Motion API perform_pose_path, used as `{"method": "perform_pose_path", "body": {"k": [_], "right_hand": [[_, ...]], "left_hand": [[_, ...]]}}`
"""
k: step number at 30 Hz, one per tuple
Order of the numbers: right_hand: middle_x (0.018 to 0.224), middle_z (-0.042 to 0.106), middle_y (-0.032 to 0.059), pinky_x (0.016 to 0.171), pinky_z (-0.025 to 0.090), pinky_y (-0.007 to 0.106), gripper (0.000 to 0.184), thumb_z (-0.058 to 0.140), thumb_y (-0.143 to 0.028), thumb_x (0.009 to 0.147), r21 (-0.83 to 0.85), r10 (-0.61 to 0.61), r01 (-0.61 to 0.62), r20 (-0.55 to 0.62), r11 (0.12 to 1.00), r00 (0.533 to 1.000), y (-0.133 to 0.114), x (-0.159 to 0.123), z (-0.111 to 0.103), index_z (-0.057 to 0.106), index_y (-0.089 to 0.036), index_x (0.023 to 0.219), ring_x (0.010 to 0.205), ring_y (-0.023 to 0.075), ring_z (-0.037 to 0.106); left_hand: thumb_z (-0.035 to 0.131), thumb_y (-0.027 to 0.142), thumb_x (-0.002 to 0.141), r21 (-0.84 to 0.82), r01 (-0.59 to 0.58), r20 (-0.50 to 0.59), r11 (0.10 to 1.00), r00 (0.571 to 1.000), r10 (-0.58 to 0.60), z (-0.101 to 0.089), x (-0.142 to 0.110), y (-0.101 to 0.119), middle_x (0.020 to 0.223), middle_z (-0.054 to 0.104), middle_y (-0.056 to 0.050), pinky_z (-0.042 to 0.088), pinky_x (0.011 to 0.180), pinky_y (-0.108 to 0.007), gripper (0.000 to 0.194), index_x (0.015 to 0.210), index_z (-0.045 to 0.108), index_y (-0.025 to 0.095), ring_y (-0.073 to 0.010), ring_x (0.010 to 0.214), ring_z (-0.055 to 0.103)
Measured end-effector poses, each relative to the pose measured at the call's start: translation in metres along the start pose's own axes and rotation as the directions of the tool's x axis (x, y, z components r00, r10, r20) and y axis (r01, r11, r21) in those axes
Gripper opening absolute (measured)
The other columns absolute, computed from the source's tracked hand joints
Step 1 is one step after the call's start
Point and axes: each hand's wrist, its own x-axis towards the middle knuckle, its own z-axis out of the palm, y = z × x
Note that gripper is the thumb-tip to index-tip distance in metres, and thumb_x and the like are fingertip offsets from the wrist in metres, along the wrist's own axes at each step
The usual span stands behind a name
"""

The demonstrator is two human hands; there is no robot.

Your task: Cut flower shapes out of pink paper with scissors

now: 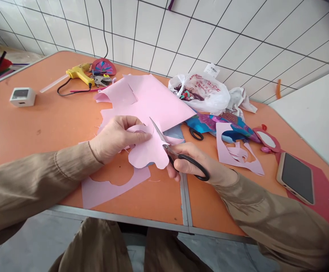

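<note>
Between the thumb and fingers of my left hand (121, 136) is a piece of pink paper (146, 153) with a rounded, wavy edge. My right hand (194, 162) grips black-handled scissors (194, 166), fingers through the loops. Their pointed blades lie parted at the paper's upper right edge, one blade showing over the pink surface. A narrow curled strip of the paper hangs to the right, beside the blades. Beneath and behind my hands spreads a large pink sheet (159, 98). Nearer me lies a cut pink offcut (110, 190) with a curved notch.
On the orange table (68, 113) lie a yellow glue gun (81, 73), keys (102, 80) and a white cube-shaped device (22, 97). A white plastic bag (207, 92) rests against the tiled wall. To the right are another pink offcut (224, 151) and a phone (296, 177).
</note>
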Motion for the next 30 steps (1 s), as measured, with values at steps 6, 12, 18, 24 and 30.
{"method": "perform_pose_path", "body": {"k": [6, 12, 18, 24, 30], "right_hand": [[0.070, 0.059, -0.0006, 0.049, 0.049, 0.022, 0.053, 0.073, -0.066, 0.079, 0.019, 0.033, -0.033, -0.025, 0.999, 0.999, -0.0017, 0.0009, 0.0008, 0.067, -0.015, 0.089, 0.055, 0.0094, 0.056], [0.066, 0.061, -0.0009, 0.048, 0.050, 0.021, 0.056, 0.077, -0.067, 0.075, 0.043, 0.082, -0.080, -0.052, 0.996, 0.995, -0.0023, -0.0008, 0.0007, 0.068, -0.013, 0.090, 0.053, 0.0090, 0.057], [0.066, 0.062, -0.0007, 0.046, 0.050, 0.021, 0.056, 0.077, -0.066, 0.075, 0.038, 0.058, -0.056, -0.036, 0.998, 0.998, -0.0013, -0.0004, -0.0008, 0.070, -0.013, 0.091, 0.052, 0.0089, 0.056], [0.063, 0.062, -0.0013, 0.047, 0.051, 0.022, 0.061, 0.077, -0.067, 0.074, 0.067, 0.081, -0.079, -0.032, 0.995, 0.996, 0.0011, 0.0000, -0.0029, 0.070, -0.012, 0.099, 0.049, 0.0094, 0.056], [0.063, 0.062, -0.0009, 0.047, 0.049, 0.020, 0.062, 0.079, -0.067, 0.073, 0.057, 0.100, -0.099, -0.033, 0.993, 0.994, 0.0006, -0.0007, -0.0027, 0.072, -0.011, 0.099, 0.053, 0.0106, 0.060]], "left_hand": [[0.083, 0.031, 0.067, 0.046, -0.064, -0.030, 0.997, 0.997, 0.065, 0.0014, -0.0018, 0.0031, 0.053, 0.052, 0.002, 0.029, 0.042, -0.021, 0.025, 0.067, 0.064, 0.015, -0.0074, 0.045, 0.042], [0.086, 0.032, 0.066, 0.067, -0.097, -0.033, 0.993, 0.995, 0.099, -0.0009, -0.0017, 0.0038, 0.066, 0.063, -0.004, 0.039, 0.047, -0.025, 0.026, 0.072, 0.069, 0.014, -0.0153, 0.058, 0.057], [0.090, 0.033, 0.062, 0.030, -0.097, -0.061, 0.995, 0.993, 0.098, -0.0010, -0.0019, 0.0043, 0.066, 0.065, -0.004, 0.042, 0.048, -0.026, 0.034, 0.083, 0.071, 0.015, -0.0163, 0.057, 0.059], [0.090, 0.034, 0.062, -0.041, -0.060, -0.020, 0.997, 0.998, 0.060, -0.0026, -0.0021, 0.0054, 0.064, 0.068, -0.003, 0.042, 0.046, -0.025, 0.051, 0.104, 0.070, 0.014, -0.0151, 0.051, 0.058], [0.087, 0.030, 0.065, 0.014, -0.115, -0.047, 0.993, 0.992, 0.116, -0.0028, -0.0028, 0.0060, 0.060, 0.066, -0.001, 0.038, 0.043, -0.023, 0.066, 0.125, 0.067, 0.014, -0.0140, 0.049, 0.056]]}}
